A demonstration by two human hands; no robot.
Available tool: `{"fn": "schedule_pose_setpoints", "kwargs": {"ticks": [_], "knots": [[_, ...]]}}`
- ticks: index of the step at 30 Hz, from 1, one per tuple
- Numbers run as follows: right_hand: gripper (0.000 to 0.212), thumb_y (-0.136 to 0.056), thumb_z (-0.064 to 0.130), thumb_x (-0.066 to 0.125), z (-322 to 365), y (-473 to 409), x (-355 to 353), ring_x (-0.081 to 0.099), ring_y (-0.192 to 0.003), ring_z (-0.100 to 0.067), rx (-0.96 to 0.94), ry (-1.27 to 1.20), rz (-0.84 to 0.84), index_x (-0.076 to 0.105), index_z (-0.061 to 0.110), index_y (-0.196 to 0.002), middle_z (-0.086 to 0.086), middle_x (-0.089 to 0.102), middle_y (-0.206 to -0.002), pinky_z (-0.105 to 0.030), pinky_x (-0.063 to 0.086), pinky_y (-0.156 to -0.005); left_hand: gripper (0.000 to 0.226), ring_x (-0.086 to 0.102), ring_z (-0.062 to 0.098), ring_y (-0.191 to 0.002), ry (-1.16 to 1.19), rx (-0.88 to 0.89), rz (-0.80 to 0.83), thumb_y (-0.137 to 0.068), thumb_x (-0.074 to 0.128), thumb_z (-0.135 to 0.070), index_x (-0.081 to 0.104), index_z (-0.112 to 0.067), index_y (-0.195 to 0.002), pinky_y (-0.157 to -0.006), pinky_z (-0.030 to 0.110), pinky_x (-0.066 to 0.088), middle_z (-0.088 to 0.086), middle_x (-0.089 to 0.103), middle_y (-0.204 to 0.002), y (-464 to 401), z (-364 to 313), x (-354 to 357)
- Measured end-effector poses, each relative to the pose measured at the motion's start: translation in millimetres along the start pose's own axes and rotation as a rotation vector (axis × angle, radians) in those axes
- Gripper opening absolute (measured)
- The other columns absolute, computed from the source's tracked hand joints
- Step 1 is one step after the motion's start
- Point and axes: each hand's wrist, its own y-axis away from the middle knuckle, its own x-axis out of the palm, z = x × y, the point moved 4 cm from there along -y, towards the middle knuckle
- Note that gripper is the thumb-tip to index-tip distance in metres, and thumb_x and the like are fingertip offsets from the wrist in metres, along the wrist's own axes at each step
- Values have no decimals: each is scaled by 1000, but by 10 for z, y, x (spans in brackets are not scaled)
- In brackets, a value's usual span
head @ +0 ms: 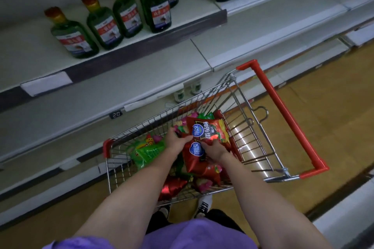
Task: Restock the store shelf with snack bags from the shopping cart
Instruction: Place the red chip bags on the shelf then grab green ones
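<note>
Purple cloth fills the bottom edge of the frame, the person's top (194, 236), and from it both bare forearms run up toward the centre, reaching down into the wire shopping cart (255, 127).

The left hand (176, 142) lies at the left edge of the top red snack bag (209, 130), fingers curled down over the bag's near-left side and thumb against its lower edge. The right hand (214, 148) sits just below that bag, fingers bent onto its lower edge and onto a second red bag (199, 162) underneath. Whether either hand has truly closed on a bag or only presses on it I cannot tell. Two hands on one pile suggests gathering the slippery, puffy packs together so they come out without spilling.

More bags lie around them in the basket: a green bag (148, 150) to the left and a red foil one (172, 187) at the near end. Nothing has left the cart yet in this grab.

The cart stands close against the shelving, its red handle (283, 111) at centre right, which keeps the lift short. Beyond it, the pale middle shelf (121, 87) lies bare, probably the target. In the upper left, green bottles (105, 24) stand in a row on the shelf above.
</note>
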Motion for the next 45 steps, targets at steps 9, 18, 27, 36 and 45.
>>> {"fn": "schedule_pose_setpoints", "kwargs": {"ticks": [9, 18, 27, 36, 45], "knots": [[20, -92, 34, 64, 168, 23, 325, 69, -73, -30, -58, 73, 35, 63, 15, -94, -8, 69, -86, -50, 61, -79, 114, 54, 30, -118, 5, -285, 434, -79, 86, -25, 5, -27, -159, -76, 46, 55, 11, 44, -150, 173, 323, -157], [4, -95, 14, 57, 262, 202, 300, 66, -78, -28, -88, 78, -149, 60, 11, -93, -9, 67, -88, -38, 59, -69, 104, 54, 30, -127, -100, -105, 374, -69, 88, 0, 26, -10, -152, -104, 41, 49, 11, 49, -147, -44, 228, -239], [9, -91, 12, 60, 330, 188, 104, 56, -81, -20, -157, 154, -332, 65, 10, -98, -3, 61, -89, -26, 39, -61, 54, 58, 24, -113, -730, 245, 505, -75, 82, 1, 61, -17, -121, -94, 33, 53, 7, 57, -134, -391, -251, -363], [38, -83, 17, 65, 555, -299, -125, 60, -109, -29, -374, 581, -341, 61, 21, -121, -5, 61, -121, -38, 54, -87, 69, 47, 31, -133, -770, 297, 233, -86, 76, -40, 46, -29, -146, -110, 45, 39, 6, 51, -147, -576, -225, -431], [109, -81, 24, 79, 769, -743, 18, 11, -153, -34, -419, 1172, -40, 5, 21, -160, -11, 19, -165, -52, 10, -124, 97, 48, 27, -132, -771, -56, 593, -70, 88, -44, 40, -16, -149, -106, 36, 46, 8, 43, -153, -671, 197, -265]]}}
